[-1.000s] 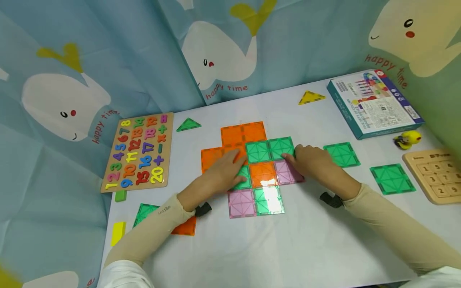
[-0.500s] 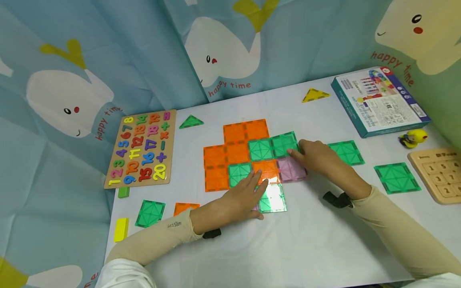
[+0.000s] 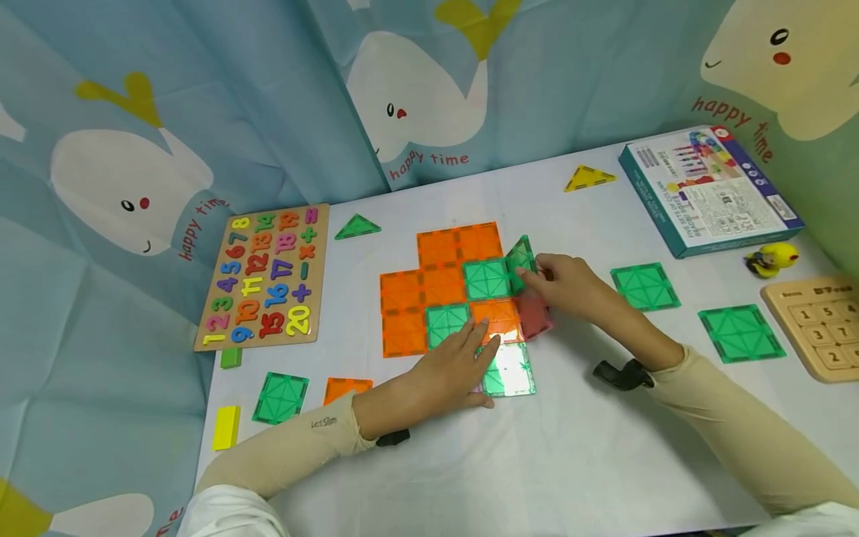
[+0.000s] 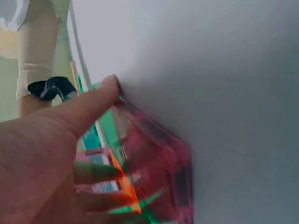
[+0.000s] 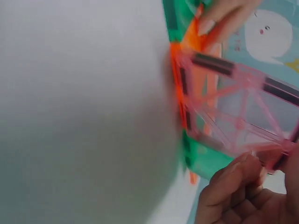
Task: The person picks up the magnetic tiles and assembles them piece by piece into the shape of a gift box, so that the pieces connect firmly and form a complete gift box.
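Flat magnetic tiles lie joined on the white table in a stepped layout, with orange tiles (image 3: 443, 287) at upper left. My left hand (image 3: 443, 377) rests on the lower tiles with straight fingers, over the middle orange tile (image 3: 495, 307) and a pink tile (image 4: 154, 172); a glossy green tile (image 3: 513, 373) shows beside it. At the layout's right edge, my right hand (image 3: 573, 291) pinches a green tile (image 3: 521, 257) and the pink tile (image 5: 240, 107) joined to it near their shared corner. Both are tilted up, their left edges still against neighbouring tiles.
Loose green tiles (image 3: 646, 286) lie to the right, before a wooden number board (image 3: 812, 298) and a yellow figure (image 3: 772, 259). A boxed set (image 3: 711, 194) stands at back right. The colourful number puzzle (image 3: 262, 280), a green tile (image 3: 280, 397) and a yellow block (image 3: 226, 428) are left.
My left hand has moved right and down from the orange and green tiles onto the lower ones. My right hand has lifted the right-hand green and pink tiles from flat to tilted.
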The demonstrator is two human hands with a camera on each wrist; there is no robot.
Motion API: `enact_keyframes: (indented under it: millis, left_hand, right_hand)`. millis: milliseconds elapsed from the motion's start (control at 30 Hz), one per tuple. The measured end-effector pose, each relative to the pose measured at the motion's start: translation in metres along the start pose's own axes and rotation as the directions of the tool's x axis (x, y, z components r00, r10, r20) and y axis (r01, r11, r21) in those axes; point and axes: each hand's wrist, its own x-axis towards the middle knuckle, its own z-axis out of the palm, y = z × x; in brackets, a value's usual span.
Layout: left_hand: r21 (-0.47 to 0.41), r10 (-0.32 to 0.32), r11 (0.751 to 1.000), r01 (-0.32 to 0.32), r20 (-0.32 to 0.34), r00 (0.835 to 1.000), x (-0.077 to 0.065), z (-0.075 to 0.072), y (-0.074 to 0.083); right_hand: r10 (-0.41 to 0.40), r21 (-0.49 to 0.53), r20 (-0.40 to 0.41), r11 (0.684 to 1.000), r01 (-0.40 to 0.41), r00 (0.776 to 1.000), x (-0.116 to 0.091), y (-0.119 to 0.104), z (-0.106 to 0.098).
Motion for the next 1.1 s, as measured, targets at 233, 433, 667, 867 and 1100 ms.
enact_keyframes:
  millis: [233, 433, 667, 867, 1100]
  left_hand:
    - [-0.064, 0.089, 0.993, -0.100, -0.148, 0.985, -0.010, -0.008, -0.010]
    - [-0.375, 0.071, 0.915, -0.151, -0.217, 0.973, -0.014, -0.025, -0.032]
    - [-0.411, -0.038, 0.908, -0.083, -0.278, 0.960, -0.008, -0.036, -0.051]
    - [-0.480, -0.068, 0.874, -0.075, -0.275, 0.959, -0.010, -0.032, -0.058]
    - [-0.627, -0.316, 0.763, 0.158, -0.148, 0.937, -0.027, -0.023, -0.090]
  right_hand:
    - [0.019, 0.043, 0.032, 0.999, -0.021, 0.999, 0.002, -0.010, 0.008]
    - [0.056, 0.066, 0.107, 0.996, -0.063, 0.993, 0.004, -0.011, 0.007]
    - [0.064, 0.058, 0.149, 0.996, -0.073, 0.987, 0.007, -0.012, 0.011]
    - [0.057, 0.060, 0.137, 0.996, -0.066, 0.989, 0.008, -0.013, 0.015]
    - [0.056, 0.211, 0.193, 0.973, -0.097, 0.980, 0.005, -0.012, 0.014]
